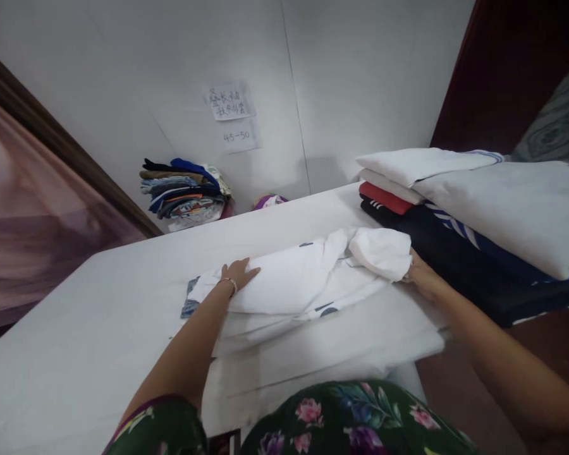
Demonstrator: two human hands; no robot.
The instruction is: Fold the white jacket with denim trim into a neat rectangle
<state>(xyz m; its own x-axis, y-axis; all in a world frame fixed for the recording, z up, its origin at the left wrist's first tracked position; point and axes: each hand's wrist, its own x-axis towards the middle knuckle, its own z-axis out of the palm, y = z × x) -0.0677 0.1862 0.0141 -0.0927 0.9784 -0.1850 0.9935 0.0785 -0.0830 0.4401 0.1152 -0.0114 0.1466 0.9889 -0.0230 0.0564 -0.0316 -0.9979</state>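
Observation:
A white garment (284,281) with small dark printed marks lies loosely folded lengthwise across the white table (137,278). My left hand (239,275), a bracelet at its wrist, rests flat with spread fingers on the garment's left part. At the other end, my right hand (418,273) grips the bunched white cloth; its fingertips are partly hidden by the fabric. A piece of blue patterned cloth (188,308) sticks out under the garment's left end. Layers of white cloth (327,347) lie between the garment and my body.
A pile of folded clothes (184,189) stands at the back left by the wall. To the right are stacked white garments (497,202) over red and dark navy clothes (427,246). Handwritten paper notes (232,104) hang on the wall. A pinkish curtain (42,234) hangs at left.

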